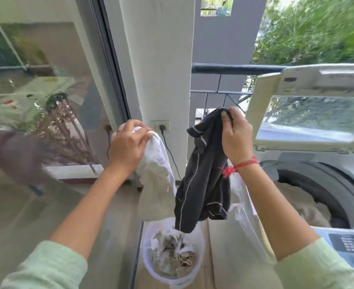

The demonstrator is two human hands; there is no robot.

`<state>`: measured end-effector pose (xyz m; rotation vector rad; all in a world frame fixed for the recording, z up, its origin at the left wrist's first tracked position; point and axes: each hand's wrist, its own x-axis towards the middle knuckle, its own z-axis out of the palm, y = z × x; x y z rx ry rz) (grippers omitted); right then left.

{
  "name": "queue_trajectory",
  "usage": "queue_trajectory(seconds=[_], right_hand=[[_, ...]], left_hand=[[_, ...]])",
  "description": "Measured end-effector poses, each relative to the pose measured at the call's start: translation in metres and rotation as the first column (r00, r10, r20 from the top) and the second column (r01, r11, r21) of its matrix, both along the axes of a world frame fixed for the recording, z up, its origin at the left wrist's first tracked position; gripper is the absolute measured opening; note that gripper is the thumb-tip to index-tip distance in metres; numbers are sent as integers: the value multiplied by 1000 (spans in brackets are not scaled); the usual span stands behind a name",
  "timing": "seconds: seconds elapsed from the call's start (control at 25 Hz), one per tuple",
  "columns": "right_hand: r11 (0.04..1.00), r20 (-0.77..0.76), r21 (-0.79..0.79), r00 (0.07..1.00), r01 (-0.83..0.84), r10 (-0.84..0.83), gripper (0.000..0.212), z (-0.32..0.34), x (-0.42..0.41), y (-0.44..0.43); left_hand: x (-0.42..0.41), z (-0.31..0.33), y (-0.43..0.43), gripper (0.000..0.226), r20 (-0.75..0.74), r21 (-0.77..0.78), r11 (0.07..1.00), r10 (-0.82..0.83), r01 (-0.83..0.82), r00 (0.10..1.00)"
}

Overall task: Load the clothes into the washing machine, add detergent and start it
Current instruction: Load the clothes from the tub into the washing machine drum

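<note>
Bright daylight; motion blur, wide-angle edge distortion.

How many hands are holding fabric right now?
2: the left hand grips white fabric; the right hand holds a dark garment beside the open washing machine. Nothing hides either.

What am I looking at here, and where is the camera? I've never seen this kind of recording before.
There is no robot: one wide-angle camera sits on a person's head and looks down at their two bare hands. The left hand grips the top of what seems a thin white fabric bag; crumpled pale clothes lie at its bottom. The right hand pinches a dark grey garment with pale stitching, hanging free above those clothes. At right stands a grey top-loading washing machine with its glass-windowed lid raised; beige laundry already lies in the drum. Its blue control panel faces the person.
</note>
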<state>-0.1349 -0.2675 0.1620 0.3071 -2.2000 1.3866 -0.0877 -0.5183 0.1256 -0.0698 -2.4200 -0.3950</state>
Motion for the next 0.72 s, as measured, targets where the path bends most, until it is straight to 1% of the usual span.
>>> queue_trajectory(seconds=[0.04,0.12,0.2,0.24,0.32,0.36,0.48,0.6,0.68,0.72], right_hand=[[1000,-10,-30,1000,4,-4,23,3,-2,7],[989,12,-143,1000,28,-27,23,20,-13,29],[961,33,-267,997,73,-66,22,48,-31,60],[943,21,-324,997,79,-76,23,65,-40,78],[900,-94,-434,991,43,-93,28,104,-55,122],[885,-166,-465,980,20,-109,30,123,-60,145],[885,-345,-466,921,0,-181,29,176,-71,214],[880,-505,-469,839,-69,-204,24,207,-86,279],[883,-547,-464,807,-69,-224,21,213,-98,316],[905,-560,-422,798,-45,-222,20,210,-104,332]], left_hand=[[-1,8,6,44,-36,28,999,36,-35,999],[-8,30,24,44,-107,91,992,92,-82,990],[-21,57,52,42,-152,156,985,95,-71,984],[-27,71,69,39,-174,189,981,84,-51,981],[-42,99,115,31,-256,237,971,54,9,965],[-49,113,142,29,-298,263,964,40,42,954],[-71,155,237,30,-398,314,936,-25,162,917],[-91,193,316,29,-519,321,907,-73,274,852],[-106,208,353,28,-578,304,900,-85,311,812],[-113,207,367,28,-580,286,904,-102,318,808]])
